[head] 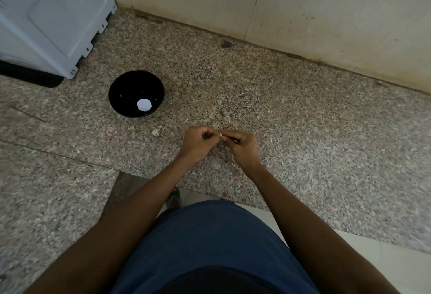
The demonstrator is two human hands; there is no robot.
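Observation:
Over the speckled granite counter [279,111], my left hand [198,142] and my right hand [242,144] meet fingertip to fingertip. Between them they pinch a small pale piece, perhaps a garlic clove [220,133]; most of it is hidden by the fingers. A black bowl [119,94] stands to the left and farther back, with one white peeled piece [144,104] lying in it. A small pale scrap [155,132] lies on the counter between the bowl and my left hand.
A white appliance [51,13] stands on the counter at the far left, on a dark base. A beige tiled wall [303,9] runs along the back. Bits of pale skin are scattered on the counter around my hands. The counter's front edge runs below my wrists.

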